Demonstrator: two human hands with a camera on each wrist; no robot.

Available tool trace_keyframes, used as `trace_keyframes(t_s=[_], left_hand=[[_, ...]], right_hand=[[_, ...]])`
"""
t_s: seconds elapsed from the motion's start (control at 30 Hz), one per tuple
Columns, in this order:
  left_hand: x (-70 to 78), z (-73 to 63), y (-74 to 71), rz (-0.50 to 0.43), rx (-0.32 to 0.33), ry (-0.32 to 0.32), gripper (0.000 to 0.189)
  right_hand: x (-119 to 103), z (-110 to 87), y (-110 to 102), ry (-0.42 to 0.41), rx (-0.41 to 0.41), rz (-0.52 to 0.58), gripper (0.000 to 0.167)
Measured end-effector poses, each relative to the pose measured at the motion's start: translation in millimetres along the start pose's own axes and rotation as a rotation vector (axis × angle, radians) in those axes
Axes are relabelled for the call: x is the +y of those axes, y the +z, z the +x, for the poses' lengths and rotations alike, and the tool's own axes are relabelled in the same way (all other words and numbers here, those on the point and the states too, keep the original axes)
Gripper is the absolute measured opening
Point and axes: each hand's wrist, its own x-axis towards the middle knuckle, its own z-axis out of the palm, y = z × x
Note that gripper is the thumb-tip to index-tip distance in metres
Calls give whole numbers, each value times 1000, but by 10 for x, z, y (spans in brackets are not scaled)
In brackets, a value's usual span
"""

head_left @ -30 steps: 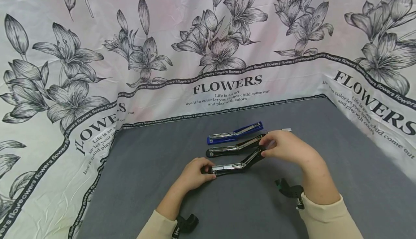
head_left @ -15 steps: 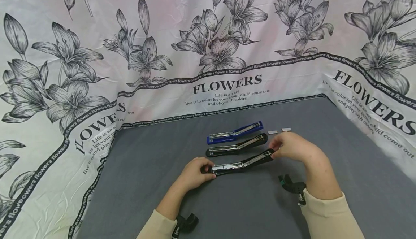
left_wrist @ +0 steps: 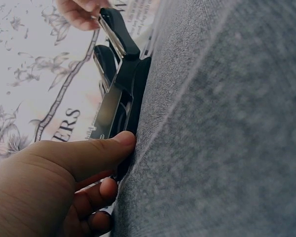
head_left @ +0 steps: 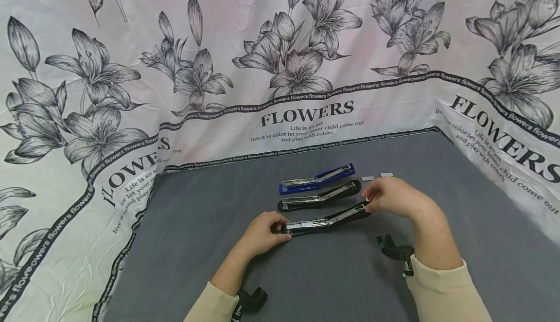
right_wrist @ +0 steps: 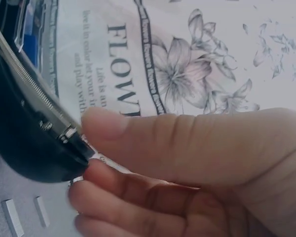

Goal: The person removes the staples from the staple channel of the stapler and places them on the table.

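The nearest black stapler point(head_left: 328, 222) lies folded open on the grey cloth, its silver rail and the inside of its top showing. Its left end is pinched by my left hand point(head_left: 261, 234); in the left wrist view the thumb point(left_wrist: 108, 148) presses along the base. At the raised right end, my right hand point(head_left: 393, 198) holds the tip between thumb and fingertips, seen close up in the right wrist view beside the stapler top point(right_wrist: 34, 113). Behind it lie a second opened black stapler point(head_left: 319, 198) and an opened blue stapler point(head_left: 317, 180), neither touched.
Two small pale strips, perhaps staples, point(head_left: 367, 179) lie beyond my right hand. A white flower-printed cloth point(head_left: 210, 137) rises behind and along both sides of the grey surface point(head_left: 201, 205).
The right end of the nearest stapler has swung outward to the right and down with my right hand, flattening its angle, then stayed there. My left hand has kept its place.
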Motion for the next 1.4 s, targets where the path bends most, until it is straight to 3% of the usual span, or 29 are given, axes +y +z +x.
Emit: trace_keyframes(t_s=[0.27, 0.43, 0.77, 1.03, 1.23, 1.4], left_hand=[[19, 5, -1, 7, 10, -6, 27], [16, 6, 3, 7, 11, -12, 27], [10, 3, 4, 1, 14, -11, 27], [7, 7, -1, -16, 21, -14, 25], [-2, 12, -6, -20, 28, -10, 24], [-8, 18, -7, -19, 30, -12, 24]], right_hand=[[-179, -7, 40, -56, 102, -30, 25], [-285, 37, 139, -108, 117, 9, 21], [-442, 201, 462, -175, 55, -4, 22], [-511, 342, 780, -232, 14, -125, 20], [-554, 414, 976, -185, -26, -210, 12], [-550, 427, 1067, -152, -4, -295, 6]])
